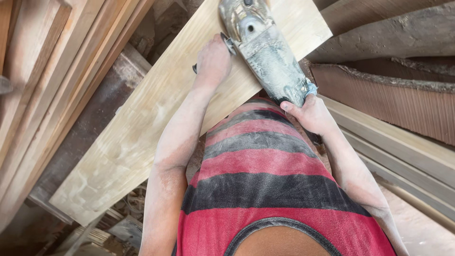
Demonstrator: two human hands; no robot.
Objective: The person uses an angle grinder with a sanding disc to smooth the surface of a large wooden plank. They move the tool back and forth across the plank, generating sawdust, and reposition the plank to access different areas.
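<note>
Pale plank [156,118] under dust-caked grinder [268,52]

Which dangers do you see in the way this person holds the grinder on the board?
1. Both hands are bare: the left hand grips the side handle close to the grinder head and may slip toward it.
2. The pale board shows no clamp, so it might shift.
3. The striped shirt hangs near the tool.

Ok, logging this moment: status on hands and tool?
Left hand grips side handle. Right hand holds dusty grey angle grinder on pale wooden plank. Nothing obstructing.
</note>
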